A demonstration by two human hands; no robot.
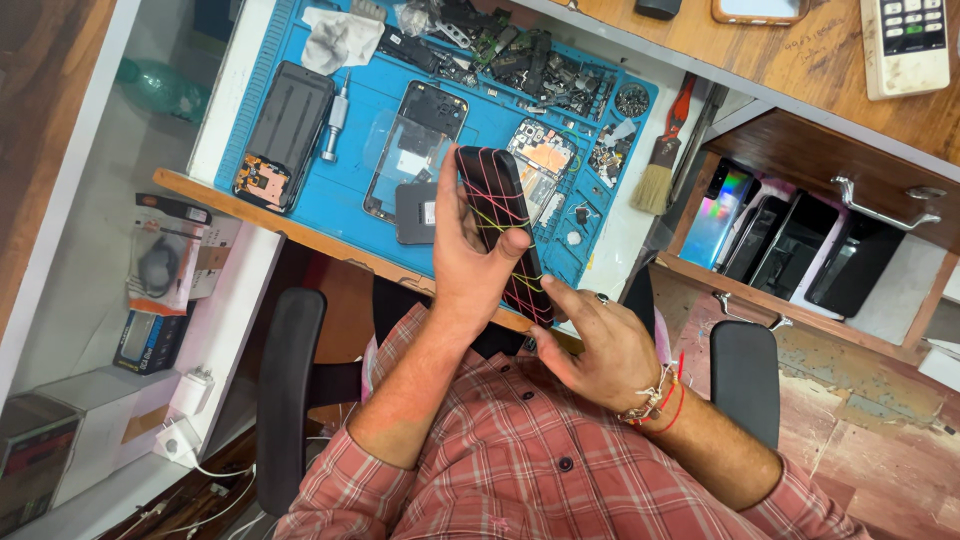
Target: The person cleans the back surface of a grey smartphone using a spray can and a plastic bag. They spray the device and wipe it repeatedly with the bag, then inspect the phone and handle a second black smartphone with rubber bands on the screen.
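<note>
My left hand (pixel 468 262) is shut on a black phone (pixel 497 205) wrapped in crossed coloured rubber bands, and holds it above the front edge of the blue work mat (pixel 350 150). The thumb presses on the phone's face. My right hand (pixel 598 348), with a ring and red thread bracelets, has its fingers spread; the fingertips touch the phone's lower end near the bands. An opened phone frame (pixel 415 145) lies on the mat just behind the held phone.
A black phone body (pixel 285 130), a metal screwdriver (pixel 333 122), a crumpled cloth (pixel 340 38) and several loose parts (pixel 520 60) lie on the mat. A brush (pixel 655 180) lies at its right. An open drawer (pixel 800 240) holds several phones. Chair armrests (pixel 285 390) flank me.
</note>
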